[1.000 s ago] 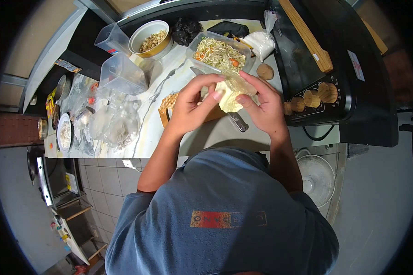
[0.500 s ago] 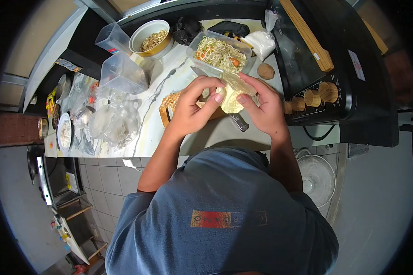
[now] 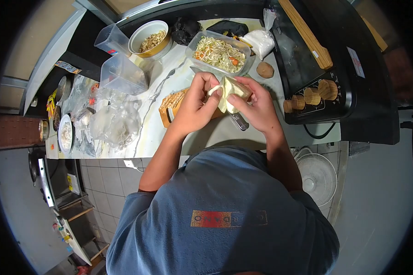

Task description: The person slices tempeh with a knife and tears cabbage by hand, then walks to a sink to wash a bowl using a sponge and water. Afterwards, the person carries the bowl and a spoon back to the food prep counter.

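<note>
Food (image 3: 236,87), pale yellow and layered like cabbage, is pinched between left hand (image 3: 196,108) and right hand (image 3: 260,109) above the white marbled surface (image 3: 153,110), probably light and easily torn, best gripped by its edges.

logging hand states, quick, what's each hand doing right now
Left hand: closed, pinching the pale piece at its left edge.
Right hand: closed, holding the same piece from the right.

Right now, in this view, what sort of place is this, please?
Most likely a kitchen; whether at home or for business, I cannot tell. Shredded vegetables fill a clear container, a knife lies close by, and a black appliance has wooden knobs.
</note>
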The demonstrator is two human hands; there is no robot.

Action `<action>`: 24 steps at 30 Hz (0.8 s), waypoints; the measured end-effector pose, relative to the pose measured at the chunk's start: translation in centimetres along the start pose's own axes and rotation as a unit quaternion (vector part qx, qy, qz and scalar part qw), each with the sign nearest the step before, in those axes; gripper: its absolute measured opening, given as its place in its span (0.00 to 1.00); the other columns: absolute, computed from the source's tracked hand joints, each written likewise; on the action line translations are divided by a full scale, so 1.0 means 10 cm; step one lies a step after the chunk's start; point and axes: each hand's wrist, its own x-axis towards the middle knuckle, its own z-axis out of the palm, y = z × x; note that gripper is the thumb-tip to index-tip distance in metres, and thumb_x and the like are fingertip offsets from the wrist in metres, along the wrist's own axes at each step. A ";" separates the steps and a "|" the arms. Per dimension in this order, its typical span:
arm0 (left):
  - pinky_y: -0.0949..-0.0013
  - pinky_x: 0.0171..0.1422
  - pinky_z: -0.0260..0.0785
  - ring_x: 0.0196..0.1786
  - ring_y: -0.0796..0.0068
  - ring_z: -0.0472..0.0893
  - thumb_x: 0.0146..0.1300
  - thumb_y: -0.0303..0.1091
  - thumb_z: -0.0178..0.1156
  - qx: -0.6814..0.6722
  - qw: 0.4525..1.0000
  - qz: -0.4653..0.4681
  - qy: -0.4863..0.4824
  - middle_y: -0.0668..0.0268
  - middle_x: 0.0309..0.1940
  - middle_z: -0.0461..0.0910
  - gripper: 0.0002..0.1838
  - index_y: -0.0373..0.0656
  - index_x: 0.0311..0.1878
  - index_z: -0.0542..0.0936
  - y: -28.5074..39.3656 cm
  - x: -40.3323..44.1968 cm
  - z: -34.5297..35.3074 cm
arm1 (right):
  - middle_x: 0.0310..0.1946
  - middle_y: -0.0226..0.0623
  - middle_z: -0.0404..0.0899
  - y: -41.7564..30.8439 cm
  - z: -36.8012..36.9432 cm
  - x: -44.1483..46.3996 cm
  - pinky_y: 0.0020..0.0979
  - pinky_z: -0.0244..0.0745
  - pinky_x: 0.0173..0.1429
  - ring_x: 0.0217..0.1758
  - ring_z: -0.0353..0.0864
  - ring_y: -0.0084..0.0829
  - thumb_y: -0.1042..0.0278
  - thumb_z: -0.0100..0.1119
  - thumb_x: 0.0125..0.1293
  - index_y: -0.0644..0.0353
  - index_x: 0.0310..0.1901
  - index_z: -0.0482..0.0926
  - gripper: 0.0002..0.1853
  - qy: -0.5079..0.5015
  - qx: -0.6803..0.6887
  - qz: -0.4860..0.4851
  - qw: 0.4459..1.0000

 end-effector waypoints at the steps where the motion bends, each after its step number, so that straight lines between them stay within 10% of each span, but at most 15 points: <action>1: 0.79 0.41 0.60 0.38 0.87 0.67 0.71 0.21 0.51 0.000 1.000 -0.001 -0.001 0.71 0.37 0.69 0.09 0.42 0.50 0.64 0.01 0.00 0.01 | 0.47 0.40 0.81 0.04 0.00 0.01 0.28 0.76 0.52 0.49 0.80 0.25 0.60 0.69 0.63 0.70 0.59 0.72 0.29 -0.008 0.027 0.005 1.000; 18: 0.81 0.41 0.62 0.37 0.90 0.69 0.72 0.24 0.51 0.000 0.997 -0.011 0.078 0.75 0.39 0.77 0.08 0.39 0.48 0.79 -0.11 -0.02 -0.07 | 0.57 0.40 0.75 -0.04 -0.02 0.03 0.35 0.66 0.68 0.63 0.74 0.31 0.64 0.50 0.66 0.69 0.65 0.66 0.28 -0.029 0.308 0.092 0.946; 24: 0.77 0.48 0.64 0.42 0.86 0.72 0.72 0.28 0.51 -0.004 0.995 -0.012 0.102 0.73 0.41 0.78 0.07 0.39 0.46 0.78 -0.06 0.00 -0.11 | 0.50 0.41 0.77 0.16 -0.15 0.05 0.34 0.71 0.54 0.47 0.77 0.32 0.57 0.44 0.65 0.68 0.61 0.69 0.27 -0.055 0.402 0.118 0.906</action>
